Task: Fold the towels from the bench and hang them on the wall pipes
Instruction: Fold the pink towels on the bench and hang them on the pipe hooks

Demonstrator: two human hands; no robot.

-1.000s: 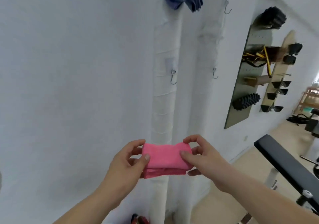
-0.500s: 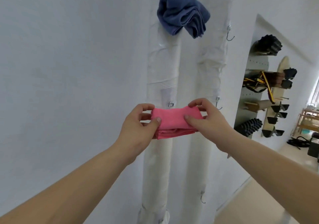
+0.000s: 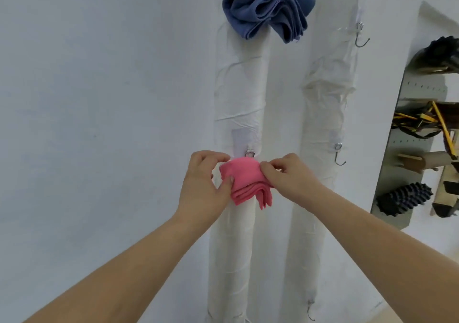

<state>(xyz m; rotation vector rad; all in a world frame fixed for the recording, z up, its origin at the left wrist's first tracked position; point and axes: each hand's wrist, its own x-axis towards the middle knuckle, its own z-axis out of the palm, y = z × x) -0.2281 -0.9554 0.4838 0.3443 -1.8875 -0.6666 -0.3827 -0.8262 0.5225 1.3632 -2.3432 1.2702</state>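
Both hands are raised to the wall with a folded pink towel (image 3: 244, 181) between them, pressed against the left of two white wrapped pipes; the left hand (image 3: 202, 186) pinches the towel's left edge, thumb in front and fingers curled behind, and the right hand (image 3: 289, 177) grips its upper right corner between thumb and forefinger, so both are clamped on the cloth and stand close together with only the towel's width between them. The towel's top edge sits just beneath a small metal hook (image 3: 249, 153) fixed to the left pipe (image 3: 238, 99); whether the cloth is already caught on that hook cannot be told; its layered lower folds hang down and fan to the right, below the right hand's fingers.

Higher on the same pipe a folded blue towel (image 3: 267, 7) hangs in loose folds, well above the pink one; the right pipe (image 3: 325, 114) carries two bare hooks, an upper hook (image 3: 360, 36) and a middle hook (image 3: 339, 153), the latter near the right hand's level and just beside it to the right; a further lower hook (image 3: 310, 310) shows near the pipe's foot. At the far right a metal pegboard rack (image 3: 412, 133) holds black rollers and yellow-and-black bands, well apart from the hands.
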